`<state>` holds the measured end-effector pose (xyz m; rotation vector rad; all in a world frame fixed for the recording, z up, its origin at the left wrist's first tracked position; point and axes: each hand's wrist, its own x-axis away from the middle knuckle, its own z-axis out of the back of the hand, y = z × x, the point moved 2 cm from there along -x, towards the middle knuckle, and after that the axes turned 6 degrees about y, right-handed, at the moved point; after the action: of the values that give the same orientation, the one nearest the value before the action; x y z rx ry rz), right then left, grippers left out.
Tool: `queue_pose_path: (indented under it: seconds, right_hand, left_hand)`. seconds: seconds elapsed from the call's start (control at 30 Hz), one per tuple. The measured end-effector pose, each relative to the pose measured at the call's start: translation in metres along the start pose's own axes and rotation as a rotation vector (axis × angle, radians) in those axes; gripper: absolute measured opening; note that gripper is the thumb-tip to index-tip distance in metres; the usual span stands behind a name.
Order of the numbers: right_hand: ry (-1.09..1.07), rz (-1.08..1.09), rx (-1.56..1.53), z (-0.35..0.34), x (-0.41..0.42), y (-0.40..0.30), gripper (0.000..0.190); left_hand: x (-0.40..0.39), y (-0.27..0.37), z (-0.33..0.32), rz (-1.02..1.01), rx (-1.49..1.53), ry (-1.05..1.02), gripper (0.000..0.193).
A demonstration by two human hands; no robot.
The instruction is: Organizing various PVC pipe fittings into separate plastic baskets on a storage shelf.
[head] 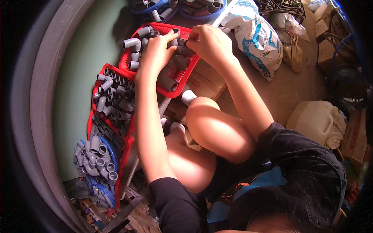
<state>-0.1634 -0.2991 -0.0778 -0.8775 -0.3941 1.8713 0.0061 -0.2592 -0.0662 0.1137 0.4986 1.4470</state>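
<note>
A red plastic basket [181,91] in front of me holds grey plastic pipe elbows [132,44] and other fittings. My left hand [157,52] reaches over its middle, with thumb and fingers around a grey pipe fitting [174,39]. At the basket's far right side is my right hand [212,40], fingers curled inward against a dark round fitting end [186,43]. How firmly the right fingertips hold that piece is hidden. Several larger, shaded fittings [168,82] lie in the near right part of the basket.
More red baskets [102,115] of grey fittings stand at left, near blue baskets [115,158] heaped with elbows. Beyond are other blue baskets [215,14]. A white printed sack [262,40] stands at right, with a plastic jerrycan [310,122] nearer. Cardboard [205,78] lies below my arms.
</note>
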Motion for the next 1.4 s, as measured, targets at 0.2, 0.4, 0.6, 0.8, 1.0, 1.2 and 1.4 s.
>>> queue_pose_path:
  seconds: [0.2,0.4,0.6,0.8,1.0,1.2,1.4]
  right_hand:
    - [-0.023,0.005,-0.034,0.005,0.007,0.004,0.022]
    - [0.208,0.105,0.034,0.010,0.008,-0.020,0.026]
    - [0.123,0.293,0.046,-0.006,0.000,-0.055,0.028]
    - [-0.214,0.528,0.289,-0.050,-0.035,-0.054,0.024]
    - [-0.520,0.526,0.445,-0.052,-0.050,-0.058,0.022]
    - [-0.466,0.626,0.573,-0.058,-0.042,-0.074,0.023]
    - [-0.563,0.627,0.600,-0.079,-0.061,-0.086,0.031]
  left_hand:
    - [0.015,-0.022,0.012,0.047,0.210,0.062,0.036]
    - [0.039,-0.032,0.059,0.197,-0.239,0.108,0.028]
    - [0.052,-0.036,0.043,0.381,-0.489,-0.179,0.045]
    - [0.041,-0.036,0.015,0.246,-0.695,-0.104,0.042]
    - [0.056,-0.045,0.046,0.484,-0.227,0.165,0.042]
    - [0.090,-0.057,0.078,0.557,0.312,0.431,0.033]
    - [0.133,-0.034,0.103,0.790,0.632,0.609,0.031]
